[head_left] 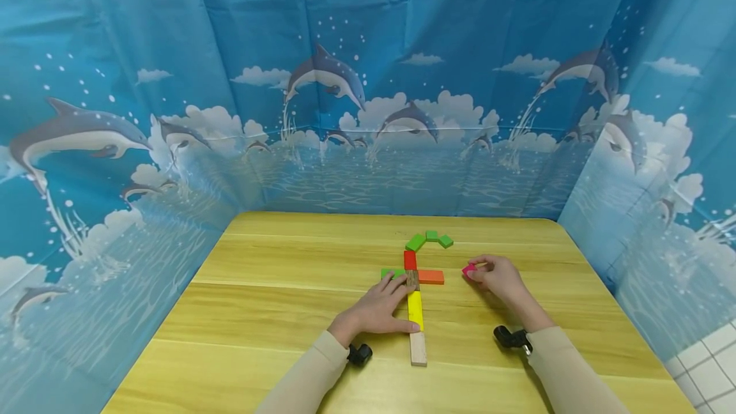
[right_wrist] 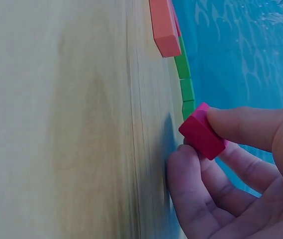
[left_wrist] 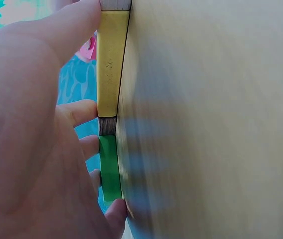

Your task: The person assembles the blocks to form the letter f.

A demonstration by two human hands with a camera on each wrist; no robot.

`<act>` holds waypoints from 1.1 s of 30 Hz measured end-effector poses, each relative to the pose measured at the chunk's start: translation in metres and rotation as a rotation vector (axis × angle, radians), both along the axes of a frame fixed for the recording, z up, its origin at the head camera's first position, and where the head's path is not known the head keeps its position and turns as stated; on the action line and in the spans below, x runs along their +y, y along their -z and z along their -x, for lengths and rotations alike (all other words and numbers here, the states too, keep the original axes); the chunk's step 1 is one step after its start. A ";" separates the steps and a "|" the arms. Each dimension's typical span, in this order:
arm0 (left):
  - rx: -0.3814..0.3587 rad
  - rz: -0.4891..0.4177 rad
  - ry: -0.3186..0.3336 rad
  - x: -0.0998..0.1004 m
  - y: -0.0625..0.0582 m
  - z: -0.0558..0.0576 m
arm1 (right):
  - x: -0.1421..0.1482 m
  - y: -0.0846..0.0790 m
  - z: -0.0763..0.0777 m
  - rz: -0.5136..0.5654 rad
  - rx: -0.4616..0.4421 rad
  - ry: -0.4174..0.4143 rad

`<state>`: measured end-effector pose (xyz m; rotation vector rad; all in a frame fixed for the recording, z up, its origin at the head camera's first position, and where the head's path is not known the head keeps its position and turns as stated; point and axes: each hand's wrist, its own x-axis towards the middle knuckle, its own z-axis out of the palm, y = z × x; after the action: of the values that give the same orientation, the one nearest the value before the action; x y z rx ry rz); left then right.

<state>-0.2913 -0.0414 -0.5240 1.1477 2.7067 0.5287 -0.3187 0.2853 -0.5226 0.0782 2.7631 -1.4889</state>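
Between thumb and fingers my right hand [head_left: 498, 275] pinches a small pink block [right_wrist: 204, 131], right of the laid-out blocks. My left hand [head_left: 381, 307] lies with spread fingers along the row, its thumb at the yellow block [head_left: 415, 309] and fingertips by the dark brown block [head_left: 412, 278] and a green block [left_wrist: 110, 169]. The row runs from a pale wooden block [head_left: 418, 349] through yellow and dark brown to a red block [head_left: 410, 260]. An orange block [head_left: 430, 277] juts out to the right. Beyond the red one, several green blocks [head_left: 416, 243] curve rightward.
Under the blocks is a wooden table [head_left: 253, 312] with light grain. A blue curtain printed with dolphins [head_left: 356, 165] hangs behind it and along the sides. Black wrist cameras [head_left: 510, 337] sit at both cuffs. White tiles [head_left: 713, 363] show at the lower right.
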 end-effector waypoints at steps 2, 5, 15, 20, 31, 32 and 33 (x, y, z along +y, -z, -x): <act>0.001 0.004 0.000 0.000 0.000 0.000 | 0.000 0.001 0.004 0.002 0.000 0.003; 0.001 0.009 -0.002 0.001 0.001 0.001 | 0.000 0.003 0.011 0.009 -0.005 0.016; 0.002 0.012 -0.008 0.002 -0.001 0.000 | -0.003 0.004 0.032 -0.007 -0.021 0.055; -0.007 0.011 -0.004 0.002 -0.002 0.002 | -0.005 0.003 0.041 -0.021 -0.035 0.071; -0.014 0.002 -0.005 0.002 -0.002 0.004 | -0.006 0.005 0.057 0.000 -0.025 0.079; -0.015 0.003 -0.004 0.002 -0.002 0.004 | -0.006 0.005 0.058 0.000 -0.024 0.088; -0.016 0.001 -0.004 0.002 -0.002 0.004 | -0.006 0.006 0.059 -0.002 -0.023 0.095</act>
<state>-0.2951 -0.0390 -0.5221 1.1328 2.6962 0.5352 -0.3777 0.2789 -0.5281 0.2285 2.7797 -1.4959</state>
